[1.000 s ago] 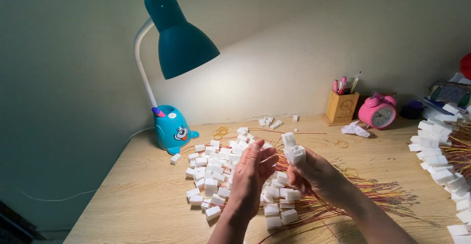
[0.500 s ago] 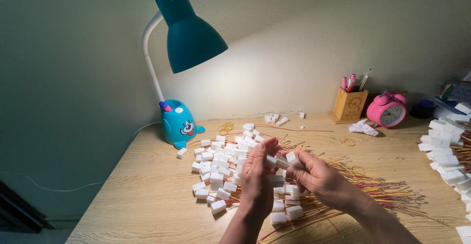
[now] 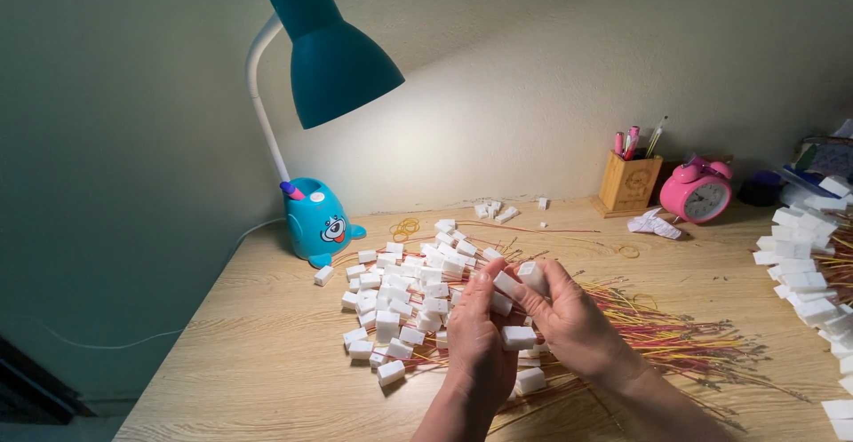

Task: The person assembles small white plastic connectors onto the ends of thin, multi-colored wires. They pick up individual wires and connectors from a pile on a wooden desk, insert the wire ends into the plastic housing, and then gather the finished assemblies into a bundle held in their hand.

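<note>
Both hands sit low centre in my head view, raised just above the wooden desk (image 3: 222, 353). My left hand (image 3: 480, 353) has its fingers curled around a small bunch of white connector blocks (image 3: 518, 336), one block showing between thumb and palm. My right hand (image 3: 576, 322) is pressed against the left, fingertips pinching the top blocks (image 3: 531, 277) of the same bunch. Both grips are closed on the bunch; I cannot tell how many blocks it holds.

The bunch hangs directly over the main pile of white blocks (image 3: 413, 295), which lies on the desk just left of and beneath my hands. Thin red and yellow wires (image 3: 684, 335) trail from the pile and fan out to the right under my right forearm.

Behind the pile, a teal desk lamp (image 3: 333, 60) rises from a cartoon-faced blue base (image 3: 320, 222). A few loose white blocks (image 3: 494, 210) lie near the back wall. Further right: a wooden pen holder (image 3: 628, 184), a pink alarm clock (image 3: 699, 193), a crumpled bit of paper (image 3: 653, 224). A second heap of white blocks (image 3: 804, 269) runs along the right edge.
</note>
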